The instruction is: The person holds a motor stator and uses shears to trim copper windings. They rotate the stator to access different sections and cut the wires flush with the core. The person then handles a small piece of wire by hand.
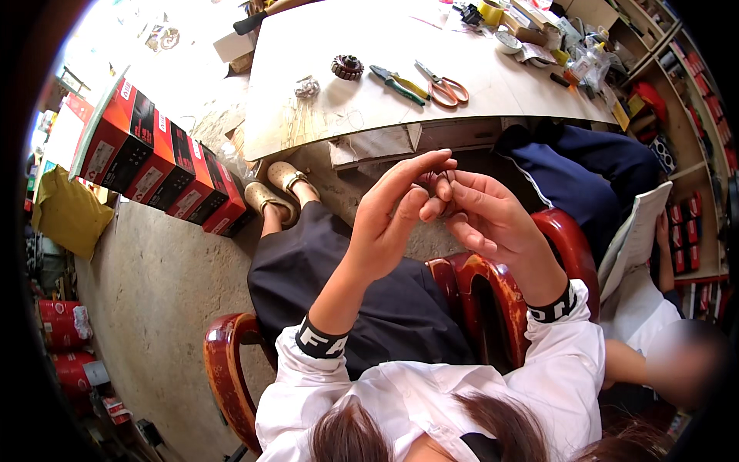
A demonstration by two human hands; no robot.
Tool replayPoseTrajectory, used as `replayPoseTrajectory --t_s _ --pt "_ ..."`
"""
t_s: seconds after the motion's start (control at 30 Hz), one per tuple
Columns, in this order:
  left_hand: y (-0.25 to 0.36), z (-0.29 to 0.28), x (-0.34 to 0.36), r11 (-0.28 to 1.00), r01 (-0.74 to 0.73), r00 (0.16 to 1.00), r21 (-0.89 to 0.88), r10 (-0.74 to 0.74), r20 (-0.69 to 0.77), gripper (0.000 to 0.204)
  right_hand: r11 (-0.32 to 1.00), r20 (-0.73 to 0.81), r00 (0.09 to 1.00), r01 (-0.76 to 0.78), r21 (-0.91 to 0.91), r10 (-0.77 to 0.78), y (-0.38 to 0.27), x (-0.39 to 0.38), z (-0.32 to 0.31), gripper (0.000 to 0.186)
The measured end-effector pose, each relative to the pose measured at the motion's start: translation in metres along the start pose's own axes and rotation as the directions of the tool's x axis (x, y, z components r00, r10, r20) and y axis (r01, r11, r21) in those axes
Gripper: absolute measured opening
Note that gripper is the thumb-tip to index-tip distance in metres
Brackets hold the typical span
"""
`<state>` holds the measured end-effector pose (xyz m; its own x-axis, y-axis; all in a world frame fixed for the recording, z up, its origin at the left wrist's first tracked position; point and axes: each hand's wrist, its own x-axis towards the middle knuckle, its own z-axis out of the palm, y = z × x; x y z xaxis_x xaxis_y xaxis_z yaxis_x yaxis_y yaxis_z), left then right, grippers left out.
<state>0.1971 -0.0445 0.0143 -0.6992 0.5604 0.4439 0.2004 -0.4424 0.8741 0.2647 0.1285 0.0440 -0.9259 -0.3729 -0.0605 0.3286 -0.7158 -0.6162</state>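
Observation:
My left hand (391, 214) and my right hand (499, 218) meet above my lap, just short of the table's near edge. The fingertips of both are pinched together around something small and dark, mostly hidden by the fingers; I cannot make out what it is. Beyond them on the white table (315, 46) lies a dark round toothed part (347, 68), like a motor stator. To its right are pliers (400, 85) with green and yellow handles, then scissors (443, 85) with orange handles. A small clear bag (306, 87) sits left of the round part, near thin pale strands.
Red and black boxes (165, 162) stand in a row at the left. Clutter with a yellow tape roll (490, 12) crowds the table's far right. Beside me on the right, a person in blue trousers (573, 158) holds papers (637, 231). Wooden chair arms (231, 369) flank me.

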Motion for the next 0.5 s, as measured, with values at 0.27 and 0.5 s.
replayPoseTrajectory --t_s 0.27,0.5 --pt "-0.008 0.005 0.001 0.977 -0.081 0.996 -0.195 0.087 0.018 0.059 0.997 0.008 0.997 0.074 -0.013 -0.074 -0.001 0.001 -0.003 0.027" --pt "-0.016 -0.001 0.0 0.994 -0.075 0.994 0.077 0.068 0.089 0.069 1.0 -0.05 0.999 -0.003 0.006 0.003 -0.002 0.001 0.009 0.03"
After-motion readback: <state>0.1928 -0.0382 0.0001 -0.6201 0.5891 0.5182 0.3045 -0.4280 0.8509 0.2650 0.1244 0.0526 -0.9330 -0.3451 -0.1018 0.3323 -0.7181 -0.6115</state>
